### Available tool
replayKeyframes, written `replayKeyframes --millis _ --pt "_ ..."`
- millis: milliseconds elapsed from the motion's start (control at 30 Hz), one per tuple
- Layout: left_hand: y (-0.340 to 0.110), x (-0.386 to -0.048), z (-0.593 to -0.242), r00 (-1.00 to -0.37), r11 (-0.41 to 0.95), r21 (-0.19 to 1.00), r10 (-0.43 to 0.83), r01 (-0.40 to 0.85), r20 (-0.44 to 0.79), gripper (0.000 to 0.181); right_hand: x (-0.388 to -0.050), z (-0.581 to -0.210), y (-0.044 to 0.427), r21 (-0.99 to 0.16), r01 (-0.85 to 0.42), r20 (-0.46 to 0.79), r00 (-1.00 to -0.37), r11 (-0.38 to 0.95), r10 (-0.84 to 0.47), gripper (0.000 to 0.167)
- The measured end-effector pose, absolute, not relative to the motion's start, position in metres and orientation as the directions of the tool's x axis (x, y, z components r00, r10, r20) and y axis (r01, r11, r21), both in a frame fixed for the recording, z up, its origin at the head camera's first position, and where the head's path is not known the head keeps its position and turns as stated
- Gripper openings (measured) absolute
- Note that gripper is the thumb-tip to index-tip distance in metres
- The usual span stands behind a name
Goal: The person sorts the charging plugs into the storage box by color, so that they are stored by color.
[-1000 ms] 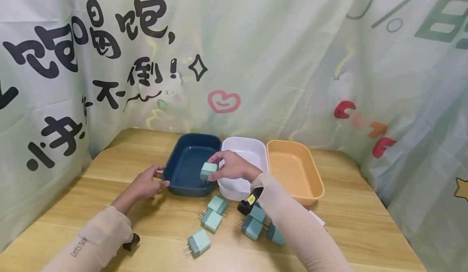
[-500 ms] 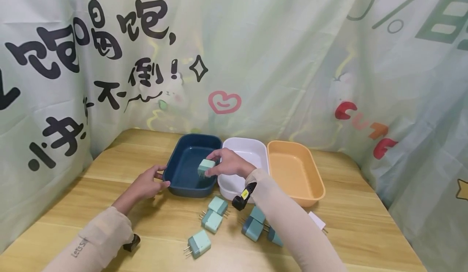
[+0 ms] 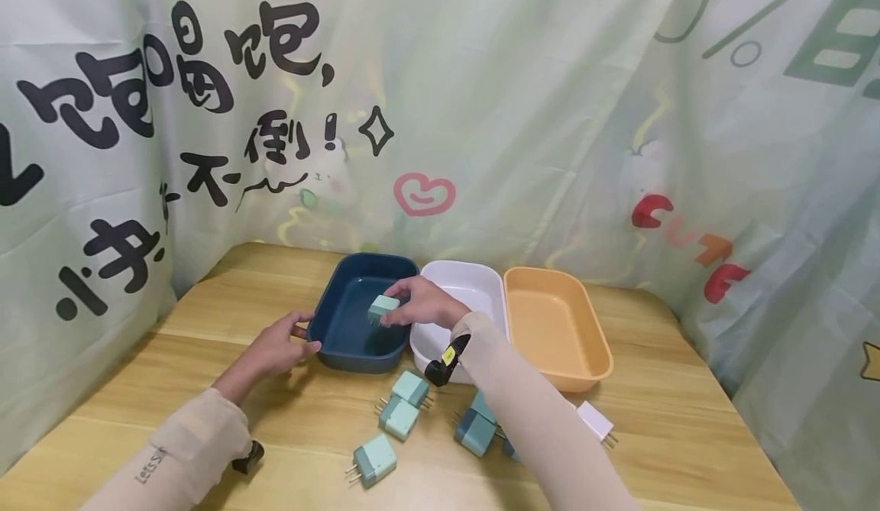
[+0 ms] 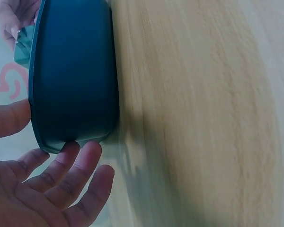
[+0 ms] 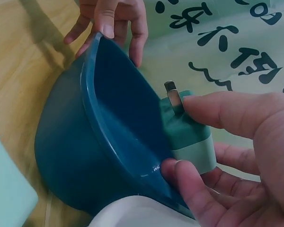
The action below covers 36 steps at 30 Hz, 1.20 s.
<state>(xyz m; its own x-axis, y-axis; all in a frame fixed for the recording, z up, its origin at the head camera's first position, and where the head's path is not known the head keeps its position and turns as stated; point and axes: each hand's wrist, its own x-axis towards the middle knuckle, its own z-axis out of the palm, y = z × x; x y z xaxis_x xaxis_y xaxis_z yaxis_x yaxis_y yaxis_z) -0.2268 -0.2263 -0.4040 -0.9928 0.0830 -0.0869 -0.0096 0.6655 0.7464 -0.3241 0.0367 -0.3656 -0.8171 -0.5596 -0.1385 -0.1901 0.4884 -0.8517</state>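
Note:
The right hand [image 3: 422, 302] pinches a light green plug block [image 3: 383, 308] above the dark blue tray [image 3: 357, 360]. In the right wrist view the thumb and fingers hold the block [image 5: 189, 137] with its metal prongs showing. At the blue tray's left side, the left hand [image 3: 278, 344] touches the rim and outer wall with its thumb and relaxed fingers; the left wrist view shows the fingertips against the tray wall [image 4: 75, 75]. In front of the tray on the table lie three light green blocks [image 3: 399, 417].
A white tray [image 3: 498, 297] and an orange tray [image 3: 600, 328] stand side by side right of the blue one. Darker teal blocks [image 3: 474, 431] lie partly under the right forearm. A white plug block [image 3: 594, 422] is right of it. A printed curtain [image 3: 481, 114] hangs behind.
The right hand has moved a little left with its block, further over the blue tray. More of the white block shows beside the right forearm. The left hand stays at the rim.

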Motion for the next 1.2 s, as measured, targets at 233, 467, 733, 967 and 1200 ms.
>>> replayKeyframes --millis 233,467,733,967,1200 --pt "-0.225 -0.227 -0.404 -0.993 0.666 0.745 0.071 -0.024 -0.095 0.062 -0.330 -0.372 0.031 -0.869 -0.149 -0.158 -0.820 0.472 -0.549 0.046" --pt "-0.225 -0.226 -0.405 -0.992 0.663 0.748 0.072 -0.029 -0.102 0.062 -0.335 -0.375 0.024 -0.855 -0.165 -0.155 -0.823 0.491 -0.546 0.045" --pt "-0.225 -0.227 -0.406 -0.993 0.660 0.751 0.062 -0.036 -0.102 0.061 -0.337 -0.375 0.020 -0.810 -0.231 -0.136 -0.820 0.539 -0.556 0.042" --pt "-0.225 -0.226 -0.405 -0.993 0.660 0.751 0.076 -0.020 -0.093 0.062 -0.333 -0.374 0.016 -0.744 -0.279 -0.136 -0.826 0.607 -0.547 0.047" --pt "-0.226 -0.226 -0.406 -0.994 0.662 0.749 0.070 -0.016 -0.083 0.062 -0.330 -0.372 0.015 -0.724 -0.285 -0.142 -0.830 0.628 -0.539 0.047"
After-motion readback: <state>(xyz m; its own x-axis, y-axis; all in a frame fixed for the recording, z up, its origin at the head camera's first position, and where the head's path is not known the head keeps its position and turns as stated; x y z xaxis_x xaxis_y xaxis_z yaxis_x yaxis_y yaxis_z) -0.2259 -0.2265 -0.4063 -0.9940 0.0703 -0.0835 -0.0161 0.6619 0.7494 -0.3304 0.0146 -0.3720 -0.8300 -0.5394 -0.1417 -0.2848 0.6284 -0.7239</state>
